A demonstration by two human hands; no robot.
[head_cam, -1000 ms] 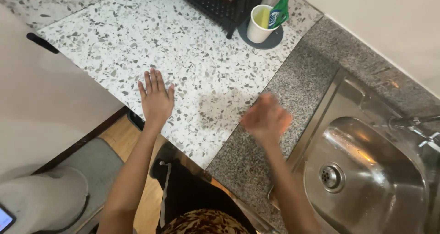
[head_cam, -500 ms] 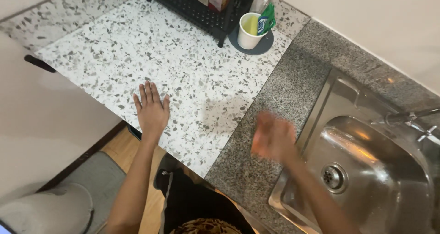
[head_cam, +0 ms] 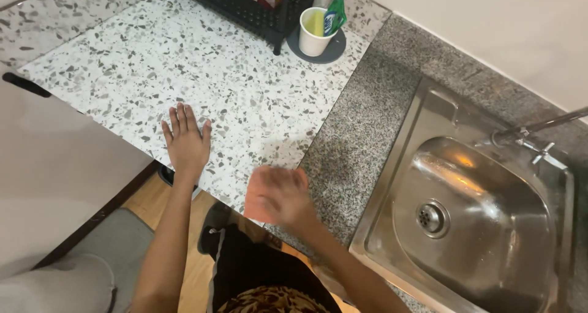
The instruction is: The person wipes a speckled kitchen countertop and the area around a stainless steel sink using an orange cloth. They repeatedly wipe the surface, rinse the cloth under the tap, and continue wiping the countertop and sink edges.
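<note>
**Cloth on the counter's front edge, one palm planted flat**

The left hand (head_cam: 187,143) lay spread on the speckled white countertop (head_cam: 184,62), fingers fanned and palm down near the front edge, gripping nothing. Over to the right hand (head_cam: 283,196): it was blurred, pressed down on a pinkish-orange cloth (head_cam: 256,198) at the counter's front edge, just where the white top met the grey granite strip (head_cam: 361,141). How tightly those fingers were curled could not be told; they covered most of the cloth and looked flattened over it rather than fisted. The cloth itself looked thin, soft and light, the sort that would bunch and drag under a palm, likely to slide easily on so smooth a surface; a flat hand over its middle or a pinch at the exposed left corner seemed the sensible hold. The steel sink (head_cam: 478,227) sat just beside, to the right, and a white cup (head_cam: 313,31) on a grey coaster stood well apart at the back, next to a black rack (head_cam: 245,10).
</note>
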